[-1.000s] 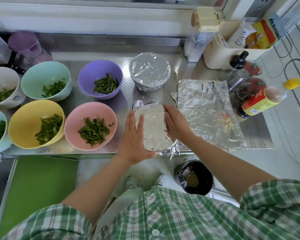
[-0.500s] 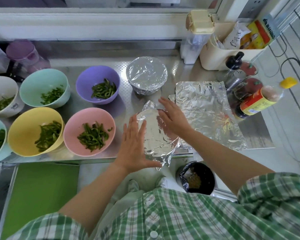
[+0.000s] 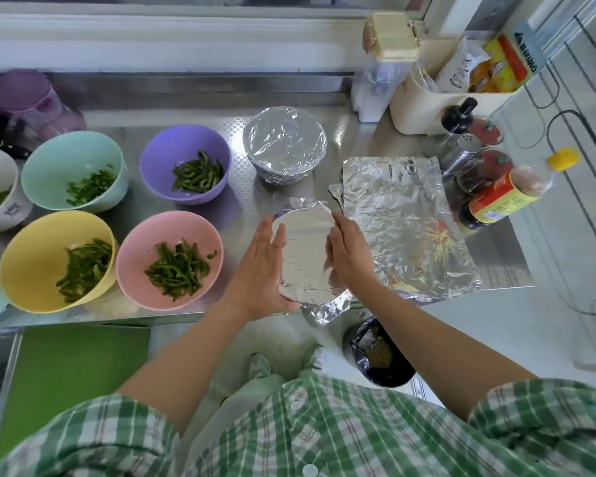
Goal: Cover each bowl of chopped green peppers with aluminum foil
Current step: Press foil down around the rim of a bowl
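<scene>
Two flat palms moulding foil over a bowl

Both hands are working near the front edge of the shiny steel counter (image 3: 241, 201). The person's left hand (image 3: 258, 266) and right hand (image 3: 350, 253) are lying flat with fingers straight, pressing on opposite sides of the round bowl capped with silver aluminium foil (image 3: 305, 249). Neither is curling round it, seemingly because even pressure from both sides is smoothing the sheet down over the rim. Loose foil is sticking out at the near and far edges, so the crimping is looking unfinished. One fully foil-wrapped round bowl (image 3: 284, 144) is sitting behind it, apart. Crinkled spare foil sheets (image 3: 403, 222) are lying just beside the right hand, probably for easy reach. To the left, the pink plastic bowl (image 3: 141, 242), purple plastic bowl (image 3: 166, 156), yellow plastic bowl (image 3: 31, 256) and mint-green plastic bowl (image 3: 59, 160) are waiting uncovered, chopped green pepper strips (image 3: 178, 270) showing inside
</scene>
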Motion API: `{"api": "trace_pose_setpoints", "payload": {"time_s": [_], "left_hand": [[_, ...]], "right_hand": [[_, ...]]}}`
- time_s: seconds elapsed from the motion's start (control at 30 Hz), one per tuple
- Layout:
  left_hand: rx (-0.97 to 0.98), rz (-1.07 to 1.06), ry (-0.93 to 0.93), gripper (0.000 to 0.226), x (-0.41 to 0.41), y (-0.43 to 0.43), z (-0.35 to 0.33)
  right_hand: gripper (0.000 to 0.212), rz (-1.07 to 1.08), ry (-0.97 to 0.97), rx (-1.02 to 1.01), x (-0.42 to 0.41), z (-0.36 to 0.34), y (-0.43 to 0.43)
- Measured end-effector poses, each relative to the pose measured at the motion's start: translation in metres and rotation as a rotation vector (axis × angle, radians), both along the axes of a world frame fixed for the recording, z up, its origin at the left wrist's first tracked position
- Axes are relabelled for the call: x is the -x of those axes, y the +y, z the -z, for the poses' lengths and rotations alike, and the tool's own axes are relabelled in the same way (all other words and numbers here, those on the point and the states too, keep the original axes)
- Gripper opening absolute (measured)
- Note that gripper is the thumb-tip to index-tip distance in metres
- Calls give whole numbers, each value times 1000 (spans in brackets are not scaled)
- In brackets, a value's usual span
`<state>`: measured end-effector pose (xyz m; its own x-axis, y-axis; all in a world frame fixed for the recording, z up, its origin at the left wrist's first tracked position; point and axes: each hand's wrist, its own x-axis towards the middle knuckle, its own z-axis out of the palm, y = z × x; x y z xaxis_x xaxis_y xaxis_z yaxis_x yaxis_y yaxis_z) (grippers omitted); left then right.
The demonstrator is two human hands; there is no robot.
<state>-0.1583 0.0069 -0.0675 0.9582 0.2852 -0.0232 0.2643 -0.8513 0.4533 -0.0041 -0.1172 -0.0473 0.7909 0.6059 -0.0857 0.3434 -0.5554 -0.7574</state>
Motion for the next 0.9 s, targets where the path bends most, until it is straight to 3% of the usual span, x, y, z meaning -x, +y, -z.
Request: {"api": "trace_pose_setpoints", "payload": {"time_s": [0.27,0.5,0.63,0.7,0.8,0.9], "left_hand": [[42,-97,9,134,15,3,-8],[-167,-325,-201,80,24,4,-1],[-58,-405,-360,54,29,-13,-14],[-61,-319,-329,68,24,-27,-18],[-103,-303,-111,125,9,-41,-9],[-107,-337,-39,131,2,-40,4]], "right_hand": [[45,92,111,19,26,-3,-8],[29,121,232,12,47,6,-22],[29,163,139,-33,29,3,-24],[33,143,30,-87,17,-7,-22],[48,-29,32,-87,1,-10,-14],[48,-98,178,0,-3,-8,-13]]}}
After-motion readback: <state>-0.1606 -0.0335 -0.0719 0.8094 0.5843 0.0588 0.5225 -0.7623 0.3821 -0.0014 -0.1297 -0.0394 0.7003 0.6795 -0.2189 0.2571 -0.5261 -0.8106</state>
